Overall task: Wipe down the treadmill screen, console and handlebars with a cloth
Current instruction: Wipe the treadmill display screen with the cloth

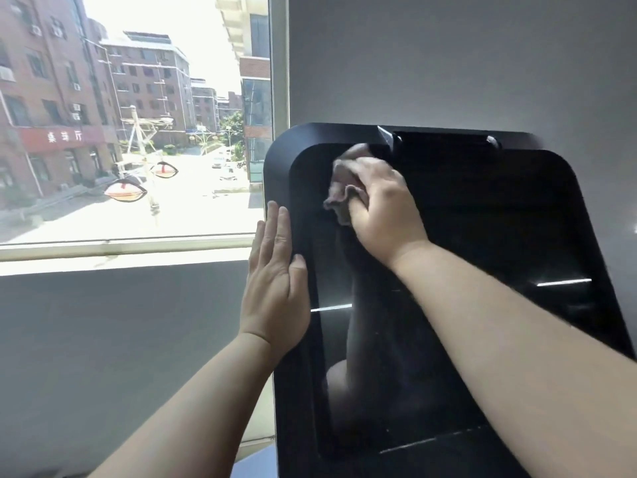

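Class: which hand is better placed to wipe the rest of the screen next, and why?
Right. The right hand grips the cloth against the screen; the left hand lies flat on the bezel.

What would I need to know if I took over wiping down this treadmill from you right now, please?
Left hand: open, laid flat on the left side of the black frame around the screen.
Right hand: grips the bunched cloth and presses it on the upper left of the screen.
Done: wiping is under way; how much glass is covered cannot be told.
Left: the rest of the screen, then the console and the handlebars, which are not in view.
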Tool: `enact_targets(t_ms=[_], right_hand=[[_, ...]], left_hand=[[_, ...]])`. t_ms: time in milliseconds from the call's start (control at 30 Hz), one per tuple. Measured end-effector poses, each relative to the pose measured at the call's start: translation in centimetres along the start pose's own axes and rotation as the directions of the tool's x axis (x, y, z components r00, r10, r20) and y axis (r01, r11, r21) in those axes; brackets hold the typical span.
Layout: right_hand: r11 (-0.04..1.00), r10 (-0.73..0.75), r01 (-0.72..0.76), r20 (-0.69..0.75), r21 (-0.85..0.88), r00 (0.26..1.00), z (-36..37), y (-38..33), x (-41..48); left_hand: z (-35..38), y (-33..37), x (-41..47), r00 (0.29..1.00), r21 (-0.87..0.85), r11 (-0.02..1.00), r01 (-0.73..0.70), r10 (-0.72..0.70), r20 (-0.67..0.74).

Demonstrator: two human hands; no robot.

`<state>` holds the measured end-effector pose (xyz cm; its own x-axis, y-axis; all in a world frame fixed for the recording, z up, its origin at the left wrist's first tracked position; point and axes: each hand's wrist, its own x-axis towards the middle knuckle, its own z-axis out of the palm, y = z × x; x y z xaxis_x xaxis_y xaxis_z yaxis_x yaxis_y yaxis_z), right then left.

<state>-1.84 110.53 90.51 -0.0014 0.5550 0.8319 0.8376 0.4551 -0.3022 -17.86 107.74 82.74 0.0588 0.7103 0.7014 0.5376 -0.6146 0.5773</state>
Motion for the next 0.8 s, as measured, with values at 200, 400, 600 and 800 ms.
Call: enact_targets(t_ms=[200,400,600,800], right_hand=[[0.985,-0.163,0.150,0.156,0.091,0.974,2.0,-3.0,-2.5],[0.952,0.009,-0.050,-0.135,-0.303,0.991,-0.4,2.9,-1.1],[0.983,-0.175,0.181,0.171,-0.019,0.969,2.3,-2.1,-3.8],[0.959,0.193,-0.185,0.017,-0.216,0.981,0.6,1.3,-1.6]], left_hand=[[0.1,-0.1,0.2,1.000,-0.014,1.000,-0.021,0.021,-0.002],[0.2,-0.2,0.2,1.000,-0.009,1.000,-0.010,0.010,-0.010],[0.1,-0.4,0.3,1.000,-0.030,0.999,-0.024,0.023,-0.021],[0.1,0.0,0.1,1.000,-0.072,0.997,-0.006,0.005,-0.013]])
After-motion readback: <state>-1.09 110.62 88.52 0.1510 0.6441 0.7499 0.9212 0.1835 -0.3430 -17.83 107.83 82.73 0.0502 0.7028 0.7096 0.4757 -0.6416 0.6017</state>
